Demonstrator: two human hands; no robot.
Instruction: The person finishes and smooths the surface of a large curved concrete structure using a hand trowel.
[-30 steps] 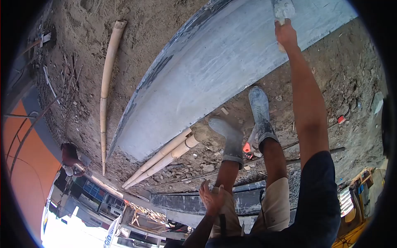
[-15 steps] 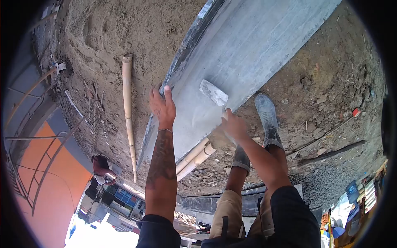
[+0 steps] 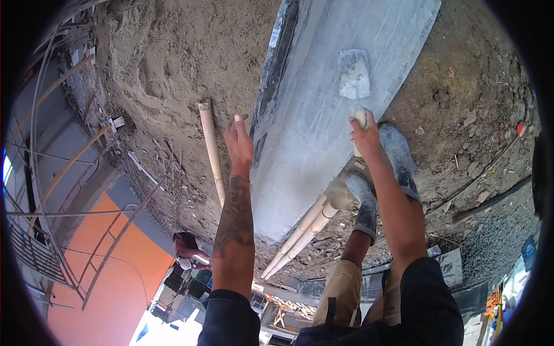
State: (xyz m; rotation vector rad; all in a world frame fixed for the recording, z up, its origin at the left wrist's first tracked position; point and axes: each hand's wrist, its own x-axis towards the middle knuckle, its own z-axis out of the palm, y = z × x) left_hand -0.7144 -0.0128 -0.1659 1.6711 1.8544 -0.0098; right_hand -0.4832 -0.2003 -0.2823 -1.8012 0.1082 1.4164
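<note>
The right hand (image 3: 365,135) was closed around the handle of a trowel (image 3: 354,75), whose blade lay flat on the grey slab (image 3: 306,132), out ahead of the fist. The left hand (image 3: 238,141) was open with its fingers close together, resting on the slab's dark left edge. A pale pipe (image 3: 210,150) lay in the sand just left of that hand. The boots (image 3: 398,155) stood beside the slab's right edge.

Presses a trowel (image 3: 354,75) against the concrete slab (image 3: 306,144) with the right hand (image 3: 365,135). Rests the left hand (image 3: 238,144) flat at its edge.
</note>
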